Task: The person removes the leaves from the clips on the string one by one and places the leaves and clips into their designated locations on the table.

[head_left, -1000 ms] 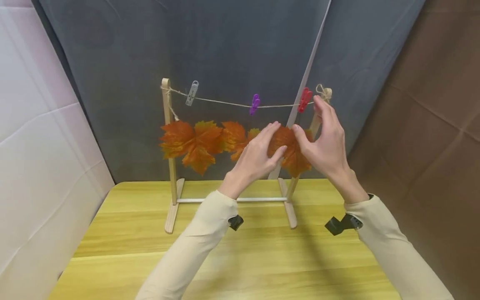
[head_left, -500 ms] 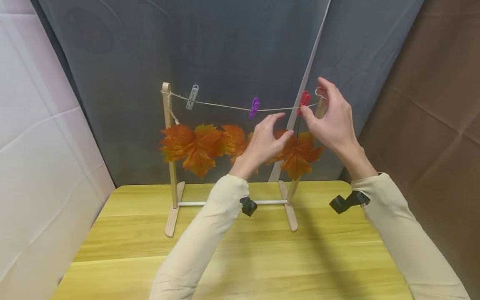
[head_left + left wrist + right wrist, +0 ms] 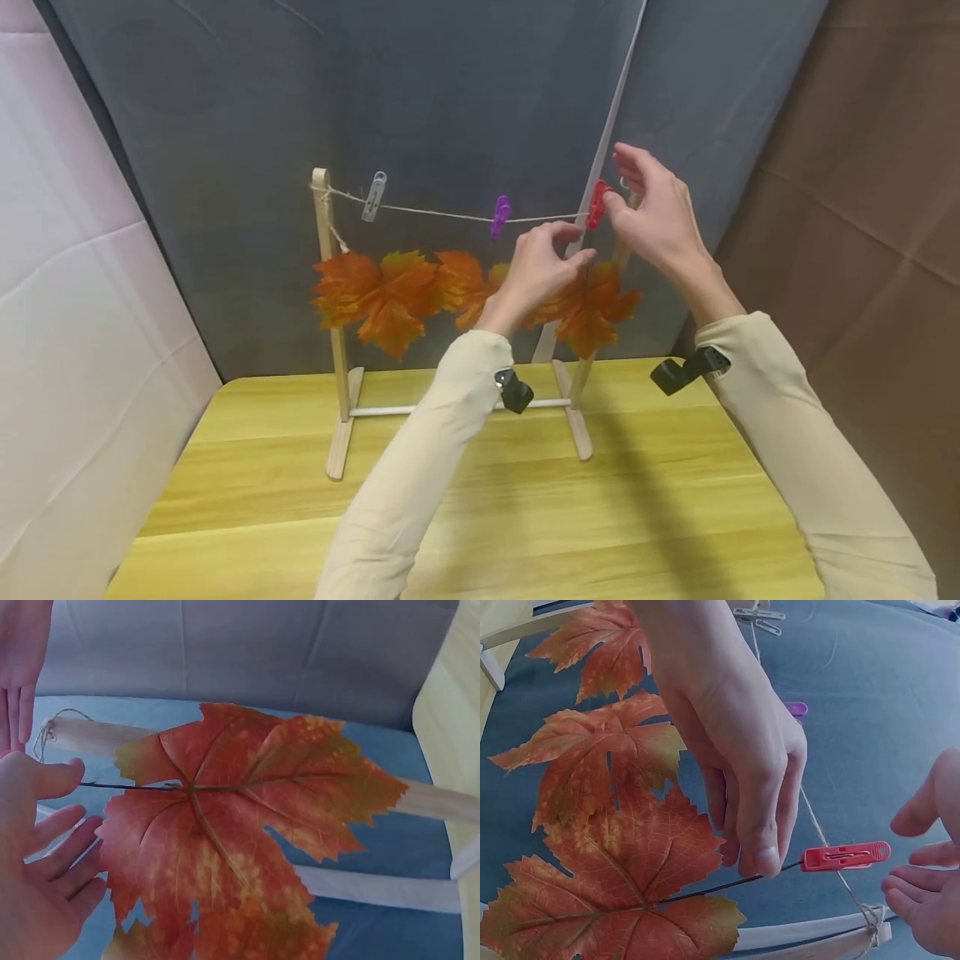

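A red clothespin (image 3: 846,856) grips the twine and the dark stem of the rightmost orange maple leaf (image 3: 587,310). My left hand (image 3: 536,271) is beside that stem, thumb and fingers apart; in the left wrist view the stem (image 3: 127,786) shows just past the thumb tip, and contact is hard to tell. Close to the red clothespin, on its right, is my right hand (image 3: 660,212), with thumb and fingers spread; the right wrist view shows a gap between them and the pin. A purple clothespin (image 3: 501,216) and a grey clothespin (image 3: 374,197) sit farther left on the twine.
The twine (image 3: 435,212) runs between the posts of a wooden stand (image 3: 341,358) on a yellow wood-grain table (image 3: 262,475). Two more maple leaves, a left one (image 3: 378,296) and a middle one (image 3: 465,283), hang there. A grey cloth (image 3: 225,167) hangs behind.
My left hand has risen and shifted right toward the stem. The right hand has moved up, its thumb now near the red clothespin. More of the rightmost leaf shows.
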